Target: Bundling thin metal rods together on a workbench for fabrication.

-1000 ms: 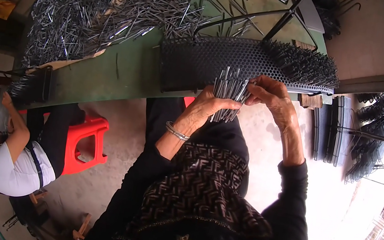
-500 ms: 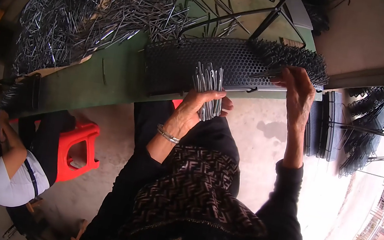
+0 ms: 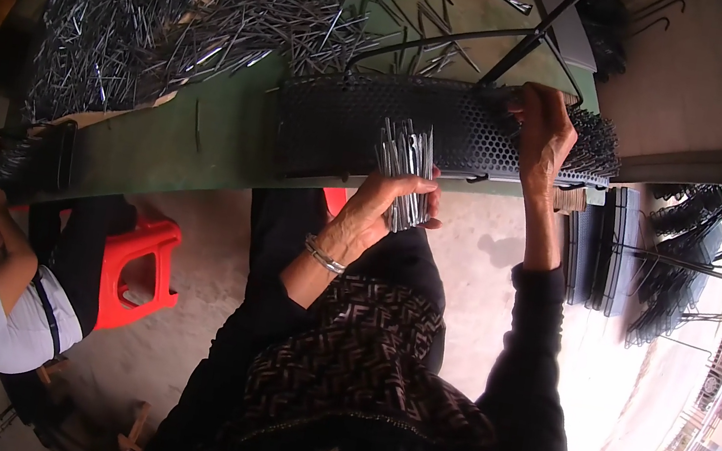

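My left hand (image 3: 380, 205) is closed round a bundle of thin metal rods (image 3: 406, 162), which stand upright in its grip just in front of the table edge. Beyond it lies a long black perforated plate (image 3: 377, 124), full of round holes. Over the right part of that plate, my right hand (image 3: 543, 132) has its fingers drawn together, pointing down at the far side. What they pinch is hidden behind the fingers. Close to the right of this hand, many short dark rods (image 3: 593, 144) stick up densely from the plate.
A big heap of loose metal rods (image 3: 128, 28) covers the left of the green table (image 3: 232, 144). A black metal bar frame (image 3: 542, 35) stands behind the plate. Dark racks (image 3: 622, 248) are stacked at right. A person (image 3: 20, 318) sits at left by a red stool (image 3: 141, 271).
My right hand has gone farther back and slightly left over the plate. The left hand still grips its rods. The whole view has shifted a little.
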### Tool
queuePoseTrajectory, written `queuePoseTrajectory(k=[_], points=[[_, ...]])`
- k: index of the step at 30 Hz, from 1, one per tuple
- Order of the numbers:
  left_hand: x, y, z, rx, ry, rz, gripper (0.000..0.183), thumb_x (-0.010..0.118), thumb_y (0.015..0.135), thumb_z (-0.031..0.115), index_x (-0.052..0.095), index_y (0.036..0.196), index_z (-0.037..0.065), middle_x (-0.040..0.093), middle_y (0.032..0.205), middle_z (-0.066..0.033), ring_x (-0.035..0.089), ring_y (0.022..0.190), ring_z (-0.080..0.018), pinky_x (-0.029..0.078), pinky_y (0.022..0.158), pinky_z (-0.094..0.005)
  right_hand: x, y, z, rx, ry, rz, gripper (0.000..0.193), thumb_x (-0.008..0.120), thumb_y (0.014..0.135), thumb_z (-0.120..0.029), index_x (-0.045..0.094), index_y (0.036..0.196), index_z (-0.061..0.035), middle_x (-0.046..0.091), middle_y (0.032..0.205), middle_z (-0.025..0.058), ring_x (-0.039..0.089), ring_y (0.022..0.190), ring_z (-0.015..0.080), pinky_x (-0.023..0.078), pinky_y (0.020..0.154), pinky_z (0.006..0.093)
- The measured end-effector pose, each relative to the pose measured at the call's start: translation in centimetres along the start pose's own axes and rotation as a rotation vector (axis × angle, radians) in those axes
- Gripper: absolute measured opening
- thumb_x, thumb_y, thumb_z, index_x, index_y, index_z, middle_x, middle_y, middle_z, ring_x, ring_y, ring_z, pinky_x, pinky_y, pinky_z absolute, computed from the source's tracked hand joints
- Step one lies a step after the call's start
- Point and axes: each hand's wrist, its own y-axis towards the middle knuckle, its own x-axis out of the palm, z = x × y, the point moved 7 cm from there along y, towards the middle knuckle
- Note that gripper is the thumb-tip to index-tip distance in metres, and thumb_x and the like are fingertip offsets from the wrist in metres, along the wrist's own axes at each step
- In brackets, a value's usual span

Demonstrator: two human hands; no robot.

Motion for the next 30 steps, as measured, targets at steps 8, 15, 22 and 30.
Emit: queuePoseTrajectory(k=[8, 15, 22, 30], points=[[0.0, 0.0, -0.3, 0.020, 0.034, 0.009, 0.025, 0.067, 0.082, 0.011, 0.057, 0.101, -0.001, 0.062, 0.073, -0.0083, 0.062, 0.061, -0.0175, 0.051, 0.054, -0.0321, 0.8, 0.3, -0.1, -0.088, -0.124, -0.024, 0.015, 0.058, 0.093, -0.014, 0.065, 0.098, -0.0018, 0.070, 0.074, 0.0075, 0.069, 0.069, 0.0118, 0.052, 0.064, 0.0249], [0.1, 0.2, -0.3, 0.051, 0.101, -0.050, 0.032, 0.067, 0.085, 0.013, 0.052, 0.107, -0.005, 0.060, 0.071, -0.0093, 0.060, 0.062, -0.0171, 0.049, 0.054, -0.0309, 0.8, 0.8, -0.8, -0.133, -0.261, -0.089, 0.015, 0.057, 0.093, -0.015, 0.064, 0.097, -0.0028, 0.070, 0.073, 0.0092, 0.069, 0.067, 0.0146, 0.049, 0.061, 0.0263], [0.2, -0.1, 0.3, 0.096, 0.110, -0.039, 0.030, 0.066, 0.087, 0.014, 0.053, 0.108, -0.003, 0.060, 0.071, -0.0091, 0.060, 0.062, -0.0173, 0.050, 0.055, -0.0311, 2.1, 1.6, -0.8, -0.078, -0.274, -0.145, 0.017, 0.060, 0.090, -0.018, 0.067, 0.096, -0.0029, 0.069, 0.070, 0.0095, 0.068, 0.067, 0.0137, 0.050, 0.063, 0.0272], [0.3, -0.3, 0.7, 0.129, 0.099, -0.057, 0.025, 0.066, 0.087, 0.015, 0.056, 0.103, -0.002, 0.061, 0.073, -0.0095, 0.060, 0.063, -0.0176, 0.050, 0.056, -0.0315, 3.2, 1.4, -1.2, -0.236, -0.515, -0.141, 0.018, 0.061, 0.087, -0.024, 0.069, 0.095, -0.0105, 0.067, 0.089, 0.0100, 0.066, 0.083, 0.0284, 0.049, 0.073, 0.0358]])
